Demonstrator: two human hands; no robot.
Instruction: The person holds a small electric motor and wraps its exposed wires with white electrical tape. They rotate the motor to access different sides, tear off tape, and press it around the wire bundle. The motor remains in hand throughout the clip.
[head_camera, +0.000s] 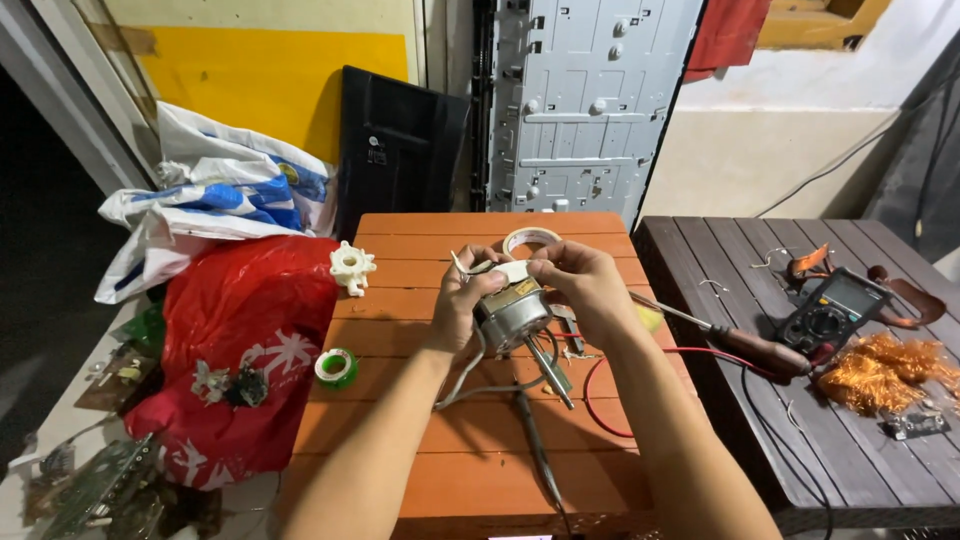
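Both hands hold a small round metal motor (512, 312) above the orange slatted table (420, 440). My left hand (460, 300) grips its left side. My right hand (585, 285) pinches the white part (512, 271) on top of the motor. A shaft (548, 368) sticks out below it, and grey wires (470, 385) trail down to the table. A roll of tape (531, 240) lies just behind the hands.
A white plastic gear piece (352, 268) and a green tape roll (337, 368) lie left on the table. A screwdriver (730, 338), red wire (600, 400), multimeter (832, 312) and copper wire bundle (885, 372) are right. Red bag (240, 340) at left.
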